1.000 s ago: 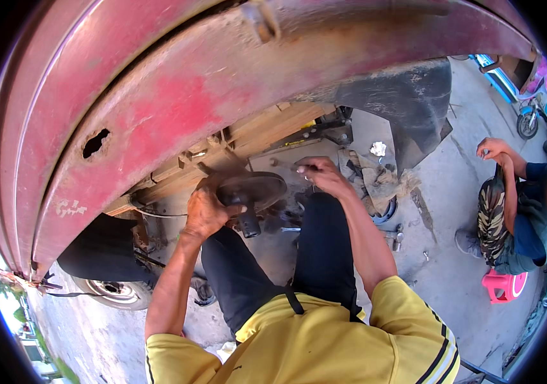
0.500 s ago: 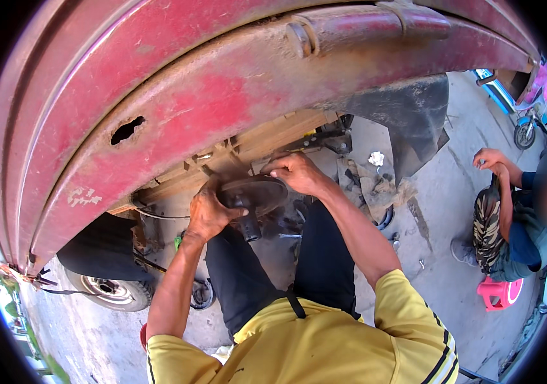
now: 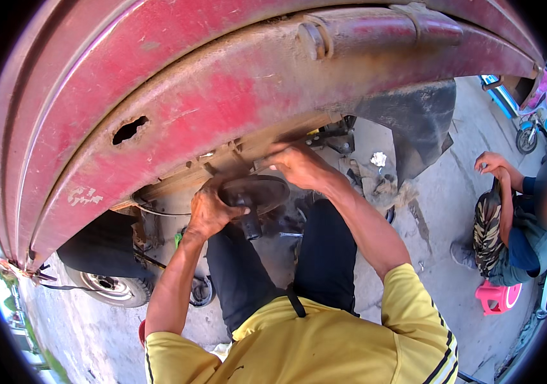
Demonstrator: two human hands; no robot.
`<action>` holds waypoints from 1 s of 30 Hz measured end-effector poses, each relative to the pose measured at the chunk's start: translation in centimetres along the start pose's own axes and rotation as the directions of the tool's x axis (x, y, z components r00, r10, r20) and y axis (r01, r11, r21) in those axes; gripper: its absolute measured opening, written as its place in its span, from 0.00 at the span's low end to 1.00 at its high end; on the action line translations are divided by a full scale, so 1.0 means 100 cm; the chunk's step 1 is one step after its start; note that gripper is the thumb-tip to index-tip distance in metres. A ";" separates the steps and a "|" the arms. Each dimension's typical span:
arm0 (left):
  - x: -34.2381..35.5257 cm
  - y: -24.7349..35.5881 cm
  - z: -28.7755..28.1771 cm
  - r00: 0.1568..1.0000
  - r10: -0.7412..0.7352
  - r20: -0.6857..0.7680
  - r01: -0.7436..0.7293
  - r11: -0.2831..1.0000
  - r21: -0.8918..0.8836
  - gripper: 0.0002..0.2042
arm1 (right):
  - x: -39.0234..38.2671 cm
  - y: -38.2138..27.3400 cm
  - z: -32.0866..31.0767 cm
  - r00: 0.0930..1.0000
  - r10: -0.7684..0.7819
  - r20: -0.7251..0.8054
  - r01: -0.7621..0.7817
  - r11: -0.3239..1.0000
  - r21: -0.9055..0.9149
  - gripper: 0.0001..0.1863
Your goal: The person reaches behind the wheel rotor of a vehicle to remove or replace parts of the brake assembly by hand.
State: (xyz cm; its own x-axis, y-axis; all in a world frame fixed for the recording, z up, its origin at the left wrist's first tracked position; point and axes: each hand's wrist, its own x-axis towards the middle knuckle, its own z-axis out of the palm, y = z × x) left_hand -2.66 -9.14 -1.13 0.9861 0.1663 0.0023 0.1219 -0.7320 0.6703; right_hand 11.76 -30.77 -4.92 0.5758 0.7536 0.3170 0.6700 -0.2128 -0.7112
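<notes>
Between my knees and the vehicle's underside is a dark, dirty round metal disc (image 3: 267,192) with a short cylindrical hub (image 3: 251,225) pointing toward me. My left hand (image 3: 211,208) grips its left side, the thumb lying across the face near the hub. At the disc's upper right rim is my right hand (image 3: 299,168), its fingers bent and smeared by motion. Whether those fingers touch the rim or hold something small, I cannot make out. A rusty red vehicle panel (image 3: 209,102) with a ragged hole curves over both hands.
Left stands a wheel (image 3: 110,289) beneath a black flap. Another dark flap (image 3: 408,121) hangs at the right. A wrench (image 3: 291,234) and dirty parts lie on the concrete. At right a person (image 3: 516,211) sits on a pink stool (image 3: 499,297); a motorbike (image 3: 529,132) stands farther back.
My right hand has shifted slightly, its fingers moving up from the disc's rim and blurring. My left hand keeps its grip on the disc. The whole view has moved a little.
</notes>
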 end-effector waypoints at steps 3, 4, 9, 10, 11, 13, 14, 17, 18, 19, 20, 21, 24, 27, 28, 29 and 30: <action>0.002 -0.008 0.001 0.999 0.024 0.025 -0.024 0.999 0.031 0.34 | 0.009 -0.022 -0.011 0.996 -0.019 0.083 0.026 0.996 -0.084 0.15; 0.003 -0.006 -0.001 0.999 0.006 0.035 -0.007 0.999 0.044 0.34 | 0.011 -0.019 -0.009 0.997 -0.030 0.072 0.036 0.996 -0.081 0.14; 0.007 -0.003 -0.005 0.996 -0.006 0.087 0.000 0.998 0.068 0.34 | 0.015 -0.006 0.011 0.977 0.163 -0.135 -0.101 0.920 0.380 0.08; 0.008 -0.002 -0.005 0.996 0.006 0.090 -0.013 0.997 0.072 0.35 | 0.014 -0.001 0.018 0.955 0.200 -0.217 -0.065 0.860 0.506 0.08; 0.009 -0.001 -0.004 0.995 0.019 0.093 -0.026 0.997 0.075 0.36 | 0.010 0.004 0.025 0.943 0.269 -0.195 -0.092 0.775 0.625 0.11; 0.009 0.001 -0.008 0.994 0.002 0.109 -0.013 0.995 0.102 0.38 | 0.006 -0.005 0.039 0.912 0.392 -0.118 -0.131 0.552 0.824 0.15; 0.009 0.003 -0.009 0.992 -0.022 0.125 0.007 0.992 0.123 0.38 | 0.004 -0.010 0.047 0.863 0.492 -0.116 -0.148 0.464 0.874 0.14; 0.010 -0.004 -0.008 0.991 0.116 0.070 -0.123 0.986 0.113 0.39 | 0.007 -0.017 0.051 0.821 0.555 -0.134 -0.173 0.466 0.868 0.13; 0.009 -0.010 -0.006 0.981 0.193 0.031 -0.195 0.976 0.097 0.39 | 0.013 -0.033 0.048 0.800 0.573 -0.178 -0.167 0.497 0.851 0.14; 0.010 -0.013 -0.005 0.973 0.231 0.017 -0.231 0.966 0.120 0.39 | 0.018 -0.043 0.047 0.811 0.525 -0.257 -0.171 0.634 0.754 0.15; 0.010 -0.016 -0.005 0.963 0.269 0.004 -0.267 0.953 0.144 0.39 | 0.024 -0.051 0.047 0.822 0.467 -0.327 -0.175 0.752 0.635 0.17; 0.011 -0.018 -0.004 0.951 0.308 -0.007 -0.303 0.938 0.166 0.40 | 0.029 -0.056 0.048 0.832 0.400 -0.384 -0.178 0.849 0.498 0.18; 0.014 -0.005 -0.008 0.983 0.148 0.107 -0.159 0.982 0.105 0.40 | 0.031 -0.057 0.053 0.831 0.226 -0.508 -0.267 0.964 -0.008 0.22; 0.015 -0.002 -0.013 0.979 0.139 0.149 -0.155 0.982 0.109 0.40 | 0.035 -0.077 0.059 0.830 0.182 -0.528 -0.278 0.955 -0.107 0.19; 0.017 -0.009 -0.012 0.963 0.241 0.120 -0.253 0.962 0.102 0.37 | 0.040 -0.086 0.062 0.823 0.211 -0.528 -0.304 0.948 -0.095 0.19; 0.020 -0.013 -0.011 0.958 0.264 0.112 -0.275 0.956 0.100 0.35 | 0.044 -0.095 0.064 0.816 0.239 -0.527 -0.329 0.941 -0.083 0.18; 0.021 -0.016 -0.009 0.952 0.285 0.108 -0.296 0.950 0.096 0.34 | 0.045 -0.105 0.066 0.839 0.246 -0.486 -0.354 0.924 -0.143 0.17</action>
State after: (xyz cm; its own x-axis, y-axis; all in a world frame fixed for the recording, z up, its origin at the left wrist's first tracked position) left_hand -0.85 -7.03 -1.56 0.9860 -0.1217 0.1137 -0.1649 -0.8086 0.5648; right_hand 4.22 -20.99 -0.14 0.8752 0.2777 0.3961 0.4828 -0.5524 -0.6795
